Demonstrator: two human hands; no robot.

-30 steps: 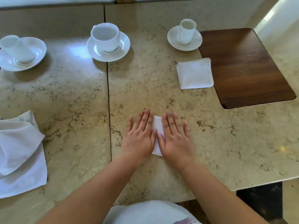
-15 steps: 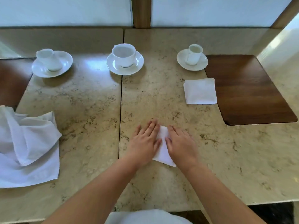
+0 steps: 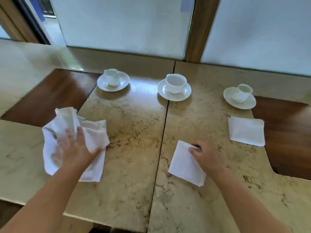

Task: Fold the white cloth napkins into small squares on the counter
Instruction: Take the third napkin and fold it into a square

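Currently, the left hand lies spread, fingers straight, on the crumpled napkins at centre left of the bench. The right hand, fingers curled, pinches the upper corner of a folded napkin at lower centre. A second folded square lies at right. Risk: dragging the loose pile may bring two napkins at once; lifting the folded napkin by one corner may open its layers.

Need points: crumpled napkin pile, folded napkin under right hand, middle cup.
crumpled napkin pile [image 3: 94, 132]: head view, bare cloth right of the left hand's fingers.
folded napkin [image 3: 183, 163]: head view, flat centre, left of the right hand.
middle cup [image 3: 175, 82]: head view, front wall.
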